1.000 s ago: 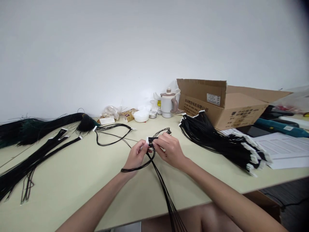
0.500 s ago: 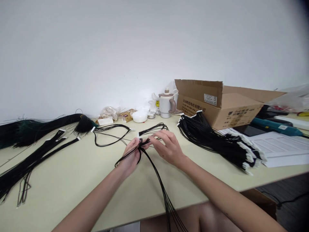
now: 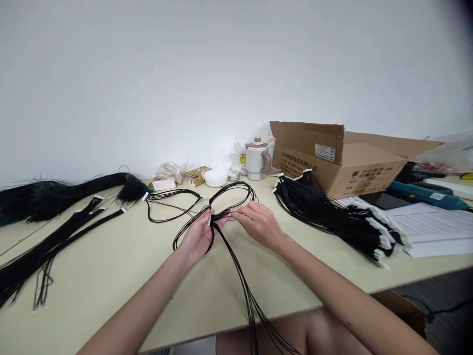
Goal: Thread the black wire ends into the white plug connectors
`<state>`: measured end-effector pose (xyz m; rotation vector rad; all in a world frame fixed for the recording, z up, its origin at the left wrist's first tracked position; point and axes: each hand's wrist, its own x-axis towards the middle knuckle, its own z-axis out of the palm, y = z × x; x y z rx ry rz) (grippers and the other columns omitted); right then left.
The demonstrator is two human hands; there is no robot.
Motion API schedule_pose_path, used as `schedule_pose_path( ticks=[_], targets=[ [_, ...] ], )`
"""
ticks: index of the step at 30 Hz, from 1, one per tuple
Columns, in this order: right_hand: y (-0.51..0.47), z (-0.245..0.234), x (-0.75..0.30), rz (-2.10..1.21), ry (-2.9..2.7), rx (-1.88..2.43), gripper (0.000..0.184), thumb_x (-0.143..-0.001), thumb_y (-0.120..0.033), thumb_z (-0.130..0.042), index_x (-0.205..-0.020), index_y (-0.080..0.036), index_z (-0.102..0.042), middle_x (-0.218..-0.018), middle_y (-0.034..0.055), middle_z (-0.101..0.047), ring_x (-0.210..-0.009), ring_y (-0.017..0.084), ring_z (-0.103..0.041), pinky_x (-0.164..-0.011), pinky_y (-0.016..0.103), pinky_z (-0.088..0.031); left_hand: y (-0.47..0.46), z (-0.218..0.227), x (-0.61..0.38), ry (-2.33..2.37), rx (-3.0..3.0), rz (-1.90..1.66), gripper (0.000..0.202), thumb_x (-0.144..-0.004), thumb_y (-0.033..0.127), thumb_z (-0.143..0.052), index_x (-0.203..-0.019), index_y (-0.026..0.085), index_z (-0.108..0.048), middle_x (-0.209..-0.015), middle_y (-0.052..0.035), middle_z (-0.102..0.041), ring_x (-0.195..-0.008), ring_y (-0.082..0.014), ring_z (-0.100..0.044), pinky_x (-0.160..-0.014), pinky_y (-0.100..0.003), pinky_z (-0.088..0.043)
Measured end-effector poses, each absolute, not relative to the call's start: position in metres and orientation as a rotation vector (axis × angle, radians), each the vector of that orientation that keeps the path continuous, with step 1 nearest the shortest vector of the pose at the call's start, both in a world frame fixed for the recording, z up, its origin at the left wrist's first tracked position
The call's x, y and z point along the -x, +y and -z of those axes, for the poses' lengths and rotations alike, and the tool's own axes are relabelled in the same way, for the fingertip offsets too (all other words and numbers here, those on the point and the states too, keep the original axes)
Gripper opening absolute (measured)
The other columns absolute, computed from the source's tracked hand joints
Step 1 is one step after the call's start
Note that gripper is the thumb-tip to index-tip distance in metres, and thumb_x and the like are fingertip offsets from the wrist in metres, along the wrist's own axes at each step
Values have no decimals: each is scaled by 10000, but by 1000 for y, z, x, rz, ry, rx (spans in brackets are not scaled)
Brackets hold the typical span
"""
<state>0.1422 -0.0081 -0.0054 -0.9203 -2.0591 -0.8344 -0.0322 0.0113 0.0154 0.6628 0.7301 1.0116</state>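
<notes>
In the middle, the black wires (image 3: 222, 215) had just opened into a rounder far loop, maybe easier to handle. The left hand (image 3: 197, 234) pinched their white plug (image 3: 210, 217); I couldn't tell whether the right hand (image 3: 258, 224) held wire.

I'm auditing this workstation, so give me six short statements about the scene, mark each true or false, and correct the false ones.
1. The cup stands between the white bowl and the cardboard box. True.
2. The cardboard box is shut. False: it stands open.
3. The right hand is near the left hand, above the table. True.
4. The left hand grips the cup. False: it grips black wires.
5. Those wires run down past the table's near edge. True.
6. The white bowl sits inside the cardboard box. False: it stands on the table.
</notes>
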Motion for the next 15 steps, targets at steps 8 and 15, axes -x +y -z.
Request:
schedule_pose_path(
  ticks=[8,15],
  targets=[
    [-6,4,-144,845,-2048,920,155,-850,-116,-427,-859,-159,-575,-785,19,-597,-722,119,-429,-626,249,-330,7,-20,29,750,-661,-970,55,-795,196,-454,-773,146,-462,-733,-23,-629,-804,-121,-638,-810,-222,-497],
    [-7,4,-142,777,-2012,841,173,-823,-100,-461,-956,-163,-553,-903,38,-596,-876,136,-471,-737,262,-397,8,-20,31,693,-614,-973,103,-810,226,-431,-748,146,-452,-797,-42,-631,-782,-99,-624,-831,-241,-468]
  ],
)
